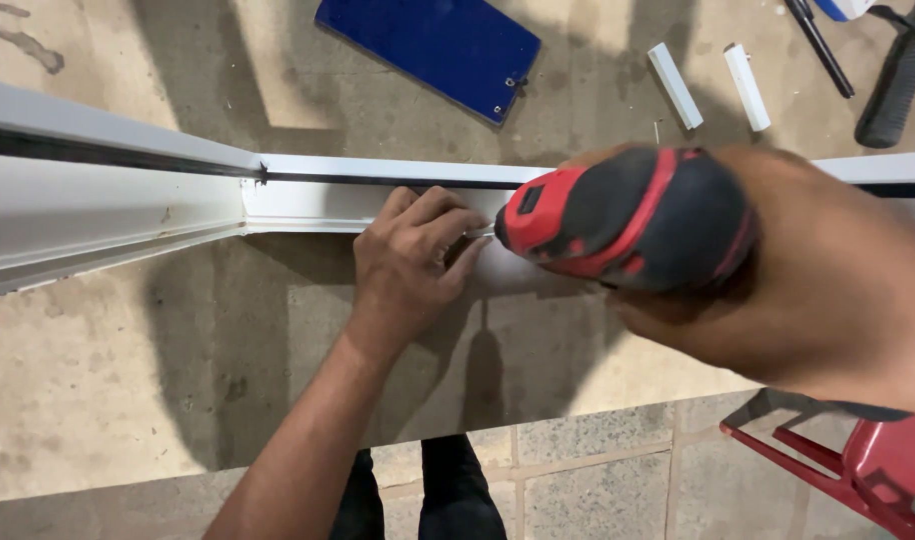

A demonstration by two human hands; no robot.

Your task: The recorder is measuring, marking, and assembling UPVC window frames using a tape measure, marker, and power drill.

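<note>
Drill (618,215), red and black, is sitting fully wrapped in the right hand (778,290), tip aiming at the white frame profile (308,195). Left hand (413,265) is pinching fingers shut at the tip, just left of the grip; what it pinches is hidden. Beyond the grip are lying a blue panel (433,45), two white offcuts (675,85) and a black-handled tool (898,85); red chair (868,470) is sitting below.

Drill (628,215) tip hidden behind the left hand (413,265). Right hand (808,290) blurred, cut off at three o'clock. Blue panel (433,45) cut off at twelve o'clock. Red chair (868,470) partly out of view at five o'clock.
</note>
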